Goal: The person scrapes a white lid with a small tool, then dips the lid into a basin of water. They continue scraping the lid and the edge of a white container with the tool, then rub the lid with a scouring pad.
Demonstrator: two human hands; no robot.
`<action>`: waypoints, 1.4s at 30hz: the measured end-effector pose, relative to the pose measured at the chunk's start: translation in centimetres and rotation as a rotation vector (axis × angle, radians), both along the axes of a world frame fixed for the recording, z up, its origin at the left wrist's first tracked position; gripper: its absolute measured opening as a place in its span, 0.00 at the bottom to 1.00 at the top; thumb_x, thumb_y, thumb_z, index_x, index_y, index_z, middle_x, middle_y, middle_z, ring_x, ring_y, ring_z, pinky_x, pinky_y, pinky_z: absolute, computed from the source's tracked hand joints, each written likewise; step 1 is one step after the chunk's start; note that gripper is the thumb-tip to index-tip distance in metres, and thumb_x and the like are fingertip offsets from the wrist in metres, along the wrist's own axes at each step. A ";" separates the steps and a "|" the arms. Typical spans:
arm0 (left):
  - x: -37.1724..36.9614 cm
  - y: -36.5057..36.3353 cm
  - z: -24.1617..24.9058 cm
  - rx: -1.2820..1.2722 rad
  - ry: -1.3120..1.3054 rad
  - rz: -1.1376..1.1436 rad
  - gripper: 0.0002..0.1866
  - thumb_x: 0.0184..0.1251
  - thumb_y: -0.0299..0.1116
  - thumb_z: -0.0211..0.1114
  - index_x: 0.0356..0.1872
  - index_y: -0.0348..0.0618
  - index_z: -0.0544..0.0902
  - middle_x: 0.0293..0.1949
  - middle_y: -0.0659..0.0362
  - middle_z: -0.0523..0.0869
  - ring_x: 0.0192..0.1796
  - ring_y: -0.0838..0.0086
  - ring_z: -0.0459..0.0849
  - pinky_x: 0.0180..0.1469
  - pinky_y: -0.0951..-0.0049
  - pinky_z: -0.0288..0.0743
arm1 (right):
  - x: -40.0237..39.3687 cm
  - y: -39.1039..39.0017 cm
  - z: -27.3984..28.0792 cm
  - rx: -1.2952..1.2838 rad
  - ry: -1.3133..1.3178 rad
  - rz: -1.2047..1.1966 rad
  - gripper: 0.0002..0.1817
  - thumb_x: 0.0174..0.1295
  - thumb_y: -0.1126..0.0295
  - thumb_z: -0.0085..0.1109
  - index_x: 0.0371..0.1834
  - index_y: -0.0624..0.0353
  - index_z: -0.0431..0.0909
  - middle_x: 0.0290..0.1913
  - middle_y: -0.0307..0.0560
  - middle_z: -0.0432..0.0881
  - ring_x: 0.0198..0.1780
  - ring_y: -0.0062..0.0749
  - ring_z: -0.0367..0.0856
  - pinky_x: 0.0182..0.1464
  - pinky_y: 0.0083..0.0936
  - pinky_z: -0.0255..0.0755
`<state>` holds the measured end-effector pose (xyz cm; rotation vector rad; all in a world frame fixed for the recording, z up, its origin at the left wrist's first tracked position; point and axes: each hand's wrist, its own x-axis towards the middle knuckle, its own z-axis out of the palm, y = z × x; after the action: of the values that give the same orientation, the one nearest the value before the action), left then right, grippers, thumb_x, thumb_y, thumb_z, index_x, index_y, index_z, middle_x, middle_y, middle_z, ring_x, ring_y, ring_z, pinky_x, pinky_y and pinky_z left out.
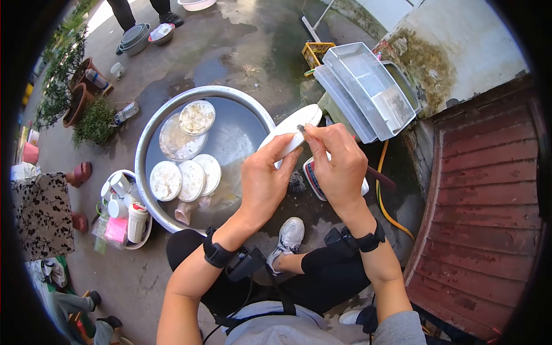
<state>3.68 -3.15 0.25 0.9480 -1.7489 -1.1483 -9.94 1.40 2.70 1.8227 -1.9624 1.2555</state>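
Observation:
My left hand [265, 178] is closed on the near edge of a white round lid [307, 117], held tilted right of the basin. My right hand [338, 158] pinches a small dark piece [301, 128] against the lid; its kind is too small to tell. To the left, a large metal basin [145, 135] holds water and several round lids. A lid with brownish residue [197, 117] lies at the back, and a stained white lid [165, 180] rests at the front left. Under my right hand, a box with a red and dark label [313, 183] is partly hidden.
Clear plastic bins [368, 86] are stacked at the right, near a yellow hose [382, 198] and a red slatted panel [477, 213]. Left of the basin stands a tub of white cups [137, 223]. Potted plants [95, 123] and other people's legs [123, 14] are farther off.

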 end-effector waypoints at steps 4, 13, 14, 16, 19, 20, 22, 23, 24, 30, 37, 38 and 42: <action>0.0 0.0 -0.3 0.009 0.001 0.009 0.15 0.68 0.27 0.71 0.54 0.38 0.86 0.44 0.50 0.91 0.44 0.67 0.90 0.46 0.69 0.81 | 0.2 -0.2 0.0 0.001 -0.004 0.038 0.07 0.63 0.72 0.70 0.43 0.52 0.85 0.34 0.40 0.81 0.35 0.39 0.84 0.34 0.36 0.75; 0.1 -0.5 -0.3 0.094 0.021 0.004 0.14 0.71 0.30 0.70 0.54 0.37 0.85 0.39 0.53 0.91 0.39 0.74 0.88 0.44 0.71 0.80 | -0.1 -0.2 -0.6 0.041 -0.120 0.036 0.07 0.65 0.71 0.69 0.44 0.54 0.85 0.34 0.42 0.82 0.34 0.39 0.84 0.35 0.34 0.76; 0.1 -0.9 -0.3 0.137 0.043 0.014 0.14 0.71 0.31 0.70 0.53 0.38 0.85 0.38 0.49 0.90 0.36 0.68 0.89 0.42 0.68 0.80 | -0.5 -0.4 -0.7 0.051 -0.249 0.024 0.07 0.66 0.71 0.68 0.45 0.55 0.84 0.35 0.43 0.82 0.34 0.38 0.84 0.35 0.32 0.76; 0.5 -2.1 -1.4 0.148 0.051 0.051 0.14 0.71 0.31 0.70 0.54 0.38 0.85 0.37 0.51 0.90 0.36 0.71 0.87 0.42 0.69 0.79 | -1.7 -1.0 -1.5 0.110 -0.483 -0.008 0.08 0.74 0.70 0.62 0.51 0.59 0.81 0.39 0.43 0.85 0.35 0.27 0.82 0.40 0.26 0.76; 2.0 -3.4 -2.1 0.148 0.055 0.104 0.14 0.73 0.32 0.69 0.56 0.38 0.85 0.40 0.55 0.90 0.40 0.76 0.85 0.46 0.72 0.78 | -3.6 -2.3 -5.5 0.271 -0.791 0.026 0.10 0.78 0.68 0.54 0.54 0.61 0.79 0.39 0.40 0.84 0.37 0.21 0.79 0.41 0.23 0.75; 2.4 -3.7 -2.3 0.140 0.053 0.111 0.15 0.73 0.32 0.69 0.56 0.38 0.85 0.41 0.55 0.90 0.42 0.77 0.85 0.47 0.73 0.78 | -4.1 -2.7 -7.1 0.358 -0.924 0.046 0.10 0.79 0.68 0.52 0.55 0.61 0.79 0.39 0.39 0.83 0.38 0.20 0.78 0.42 0.22 0.75; 3.2 -3.9 -2.6 0.161 0.061 0.109 0.15 0.73 0.32 0.68 0.56 0.38 0.85 0.43 0.55 0.89 0.44 0.76 0.85 0.48 0.73 0.77 | -4.2 -3.2 -11.1 0.459 -1.182 -0.011 0.08 0.80 0.66 0.52 0.51 0.57 0.78 0.38 0.37 0.81 0.37 0.19 0.79 0.41 0.20 0.75; 3.5 -4.0 -2.7 0.180 0.078 0.117 0.15 0.73 0.31 0.68 0.56 0.37 0.85 0.45 0.55 0.87 0.45 0.76 0.84 0.49 0.74 0.77 | -4.2 -3.2 -13.2 0.509 -1.239 -0.054 0.08 0.80 0.66 0.52 0.50 0.57 0.78 0.38 0.37 0.82 0.36 0.19 0.80 0.41 0.20 0.76; 3.7 -4.0 -2.8 0.181 0.074 0.117 0.15 0.73 0.31 0.68 0.56 0.37 0.85 0.45 0.55 0.87 0.45 0.76 0.84 0.49 0.74 0.77 | -4.2 -3.3 -15.2 0.562 -1.295 -0.095 0.08 0.80 0.66 0.52 0.50 0.57 0.77 0.38 0.38 0.82 0.36 0.19 0.80 0.40 0.20 0.77; 4.9 -4.7 -5.1 0.175 -0.034 0.149 0.15 0.71 0.31 0.69 0.56 0.37 0.85 0.43 0.54 0.84 0.43 0.71 0.83 0.48 0.71 0.76 | -2.8 -2.6 -22.8 0.691 -1.429 -0.247 0.09 0.82 0.64 0.49 0.50 0.57 0.75 0.38 0.41 0.83 0.35 0.24 0.85 0.37 0.24 0.83; 6.2 -6.0 -13.4 0.041 -0.360 0.352 0.15 0.68 0.31 0.70 0.54 0.38 0.85 0.42 0.49 0.83 0.46 0.56 0.83 0.50 0.60 0.76 | 3.8 -6.2 -26.4 0.950 -1.504 -0.054 0.11 0.79 0.71 0.48 0.60 0.59 0.70 0.46 0.51 0.86 0.44 0.36 0.90 0.41 0.33 0.88; 6.5 -5.9 -15.1 0.053 -0.407 0.384 0.16 0.67 0.32 0.70 0.53 0.38 0.85 0.43 0.48 0.83 0.47 0.53 0.83 0.51 0.58 0.76 | 4.6 -6.6 -27.8 0.972 -1.520 -0.081 0.11 0.79 0.72 0.47 0.61 0.59 0.69 0.47 0.52 0.85 0.44 0.36 0.90 0.41 0.34 0.88; 7.2 -4.5 -19.0 0.141 -0.500 0.416 0.17 0.67 0.34 0.71 0.54 0.38 0.86 0.43 0.47 0.83 0.47 0.52 0.83 0.51 0.58 0.76 | 5.2 -6.8 -30.5 0.981 -1.492 -0.115 0.17 0.78 0.76 0.46 0.67 0.60 0.67 0.52 0.53 0.85 0.46 0.37 0.90 0.46 0.35 0.87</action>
<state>10.88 -7.62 -18.74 1.7071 -1.7357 -0.8101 -4.69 -5.42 -27.80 0.6500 -3.8691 2.1270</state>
